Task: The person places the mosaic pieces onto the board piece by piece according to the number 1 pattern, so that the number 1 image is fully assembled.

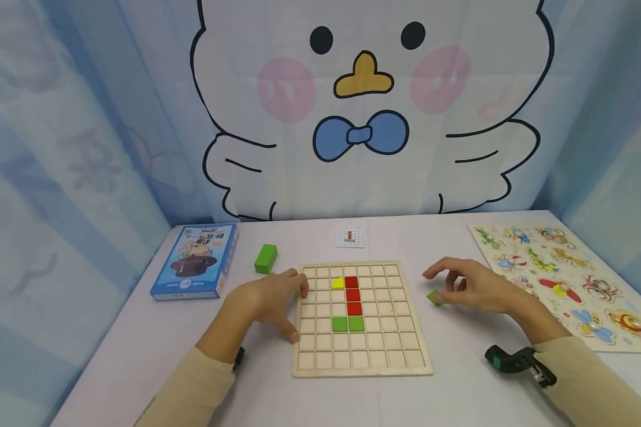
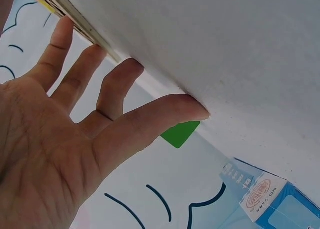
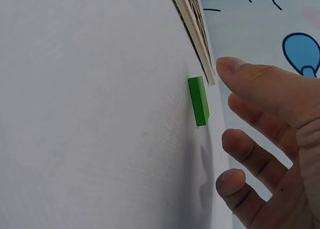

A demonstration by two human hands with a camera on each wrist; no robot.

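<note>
Wooden square grid board (image 1: 363, 350) lies centred on the white table (image 1: 459, 391). Left hand (image 1: 267, 299), fingers spread and holding nothing, rests at the board's 9 o'clock edge. Right hand (image 1: 478, 287), fingers loosely curved and empty, hovers just over the small green flat block (image 1: 434, 298) at the board's 3 o'clock.

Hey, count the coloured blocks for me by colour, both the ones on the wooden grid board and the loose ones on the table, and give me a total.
Red: 3, stacked in a column on the grid board, top one at.
Green: 4, two on the board, a long block by the blue box, a small block by the right hand.
Yellow: 1.
Total: 8.
</note>
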